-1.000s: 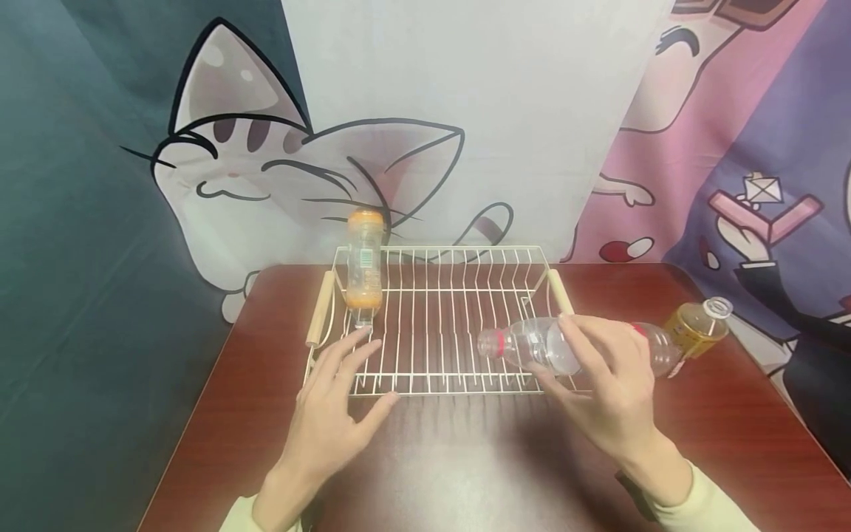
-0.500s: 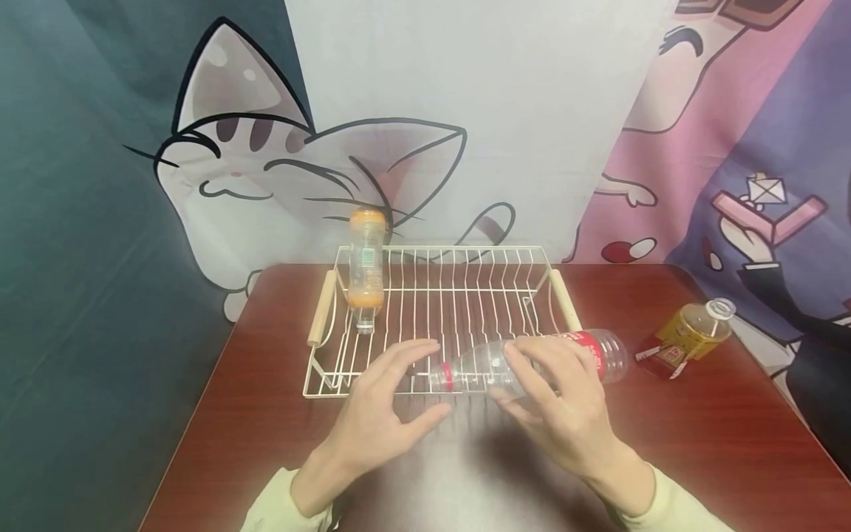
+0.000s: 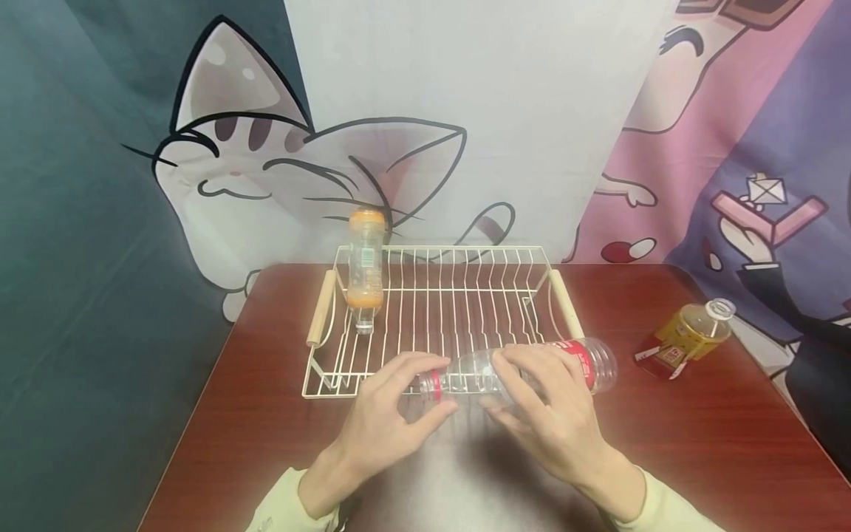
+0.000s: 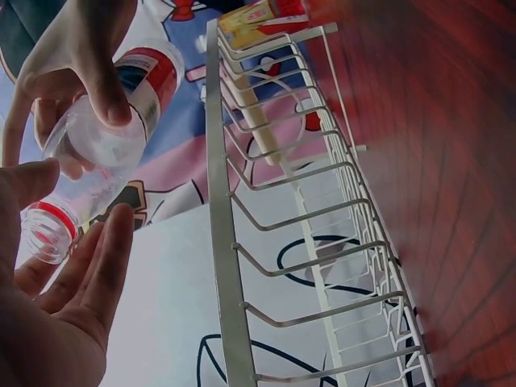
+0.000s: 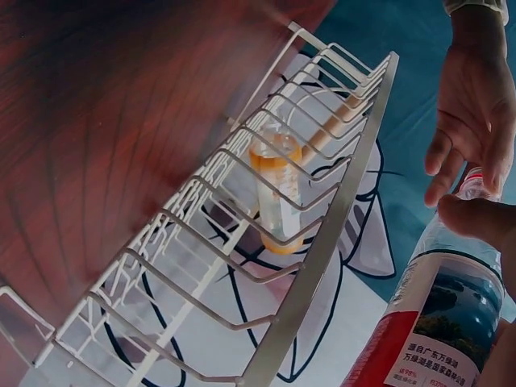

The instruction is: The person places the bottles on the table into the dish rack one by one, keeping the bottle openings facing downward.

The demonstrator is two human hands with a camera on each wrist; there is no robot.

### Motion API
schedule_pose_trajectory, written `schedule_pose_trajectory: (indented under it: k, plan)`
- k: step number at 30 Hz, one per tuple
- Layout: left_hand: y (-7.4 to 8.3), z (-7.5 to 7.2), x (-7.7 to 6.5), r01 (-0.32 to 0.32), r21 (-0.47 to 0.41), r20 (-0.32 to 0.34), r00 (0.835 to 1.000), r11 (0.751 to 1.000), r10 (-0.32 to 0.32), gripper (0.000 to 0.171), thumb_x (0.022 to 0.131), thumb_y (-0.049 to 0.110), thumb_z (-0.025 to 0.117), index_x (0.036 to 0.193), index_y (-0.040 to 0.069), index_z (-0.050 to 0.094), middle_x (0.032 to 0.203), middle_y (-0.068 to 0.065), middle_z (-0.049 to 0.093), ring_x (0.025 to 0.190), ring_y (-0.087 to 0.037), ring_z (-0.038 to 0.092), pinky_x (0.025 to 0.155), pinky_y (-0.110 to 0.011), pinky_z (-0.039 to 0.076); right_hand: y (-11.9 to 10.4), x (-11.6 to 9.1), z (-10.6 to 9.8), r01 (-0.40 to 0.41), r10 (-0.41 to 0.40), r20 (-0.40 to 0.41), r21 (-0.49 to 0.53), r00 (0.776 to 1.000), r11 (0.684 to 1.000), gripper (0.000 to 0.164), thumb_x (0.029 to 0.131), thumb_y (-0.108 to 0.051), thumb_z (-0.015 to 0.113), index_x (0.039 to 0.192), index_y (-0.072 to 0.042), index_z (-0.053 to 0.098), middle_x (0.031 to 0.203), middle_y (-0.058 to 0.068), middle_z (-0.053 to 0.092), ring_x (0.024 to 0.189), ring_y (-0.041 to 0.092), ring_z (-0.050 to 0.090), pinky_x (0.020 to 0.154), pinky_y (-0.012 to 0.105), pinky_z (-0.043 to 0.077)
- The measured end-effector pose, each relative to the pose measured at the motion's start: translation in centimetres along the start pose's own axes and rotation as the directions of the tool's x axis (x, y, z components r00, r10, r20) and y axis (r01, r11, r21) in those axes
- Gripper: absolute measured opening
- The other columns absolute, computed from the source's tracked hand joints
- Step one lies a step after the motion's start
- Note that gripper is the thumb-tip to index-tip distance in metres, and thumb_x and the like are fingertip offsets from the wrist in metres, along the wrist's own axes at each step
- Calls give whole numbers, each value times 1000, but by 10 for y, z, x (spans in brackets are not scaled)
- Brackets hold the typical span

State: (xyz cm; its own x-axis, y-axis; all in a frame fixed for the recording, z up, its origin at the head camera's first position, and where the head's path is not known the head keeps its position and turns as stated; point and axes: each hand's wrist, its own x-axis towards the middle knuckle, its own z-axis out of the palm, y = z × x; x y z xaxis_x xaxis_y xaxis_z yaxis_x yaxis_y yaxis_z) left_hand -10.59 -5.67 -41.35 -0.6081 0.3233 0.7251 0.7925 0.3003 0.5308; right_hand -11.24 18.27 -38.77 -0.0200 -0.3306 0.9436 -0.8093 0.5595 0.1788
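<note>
Transparent plastic bottle [image 3: 473, 372] is in the air just above the rack's front edge, on its side, neck toward the person's left. Right hand [image 3: 557, 403] grips it around the body, thumb opposite the fingers. Left hand [image 3: 388, 417] is at the neck, thumb and fingers apart on either side; can't tell whether they touch it.

Change: a second ago the bottle was farther right, over the rack's right half, with the left hand by the inverted bottle. Now it's shifted left and the neck sits between the left fingers. My read: one-hand carry has become two-hand handling, with the right hand bearing the weight.

Bottle itself: smooth, thin-looking wall, tapered shoulder, red ring at the neck, no cap seen. Red label with a dark landscape picture and white print.

Rack [image 4: 222, 210]: pale coated wire, bent dividers, flat rim strip, rounded wooden handle [image 3: 322, 308] at the left end, another at the right. Inverted bottle [image 3: 366, 258] with orange bands is neck-down in its left end, unmoved.

Yellow-labelled bottle [image 3: 698, 325] stands right of the rack on the glossy red-brown surface [image 3: 665, 451]. Cartoon-print fabric behind.
</note>
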Motion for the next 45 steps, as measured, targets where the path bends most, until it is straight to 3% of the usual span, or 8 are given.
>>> schedule_pose_trajectory:
  k: [17,25,32,34,36,39,41,45]
  plan:
    - [2,0,3,-106,-43,-110,989,993,101,41,91,12,91,126,-1,75,117,-15,82,100,-29,82,94,-31,65,-2,5,5,13,-12,-33,23,999,1000,18,109,-24,74,114,-7,79,104,21,75,88,38,70,85,48,50]
    - [0,-4,4,-126,-43,-167,979,991,117,41,88,8,92,124,-5,75,116,-18,81,101,-34,82,100,-31,62,-1,4,4,-27,26,47,19,999,999,27,109,-32,70,118,-8,74,116,27,73,112,46,68,115,50,48]
    - [-4,-8,5,-115,-55,-244,965,992,99,39,88,6,92,121,-7,75,114,-20,81,102,-36,81,103,-30,61,13,6,5,-253,275,-253,115,928,960,60,100,-40,79,135,6,62,137,31,62,141,44,52,127,57,35]
    - [-5,-9,5,-109,-64,-255,963,992,89,40,87,5,92,121,-7,75,112,-20,81,101,-35,81,102,-30,61,16,3,3,-412,470,-305,238,828,880,62,98,-26,79,144,10,55,146,26,58,147,41,47,127,54,35]
    - [-6,-10,5,-104,-71,-265,961,992,82,40,86,4,93,120,-7,75,110,-20,81,100,-35,81,101,-30,61,18,1,-2,-563,694,-259,430,672,706,63,98,-10,73,153,7,47,153,22,51,150,36,42,127,45,36]
    - [-6,-10,6,-103,-67,-281,956,992,80,40,87,6,93,120,-7,75,108,-20,81,100,-34,80,101,-30,61,17,1,-10,-658,932,-9,706,361,262,62,104,3,59,162,-6,39,155,14,45,146,25,47,119,30,46]
    - [-6,-10,6,-101,-59,-291,953,993,80,40,87,7,93,120,-7,75,108,-20,81,101,-34,80,102,-30,61,16,2,-14,-641,959,182,768,216,-1,50,112,-5,53,160,-13,42,152,14,48,136,20,58,108,30,56]
    - [-7,-9,6,-103,-49,-307,948,993,83,39,87,7,93,119,-6,76,109,-19,81,102,-34,80,103,-31,61,13,3,-15,-568,866,488,745,108,-348,38,118,-26,50,153,-14,48,146,7,60,123,16,67,101,37,62]
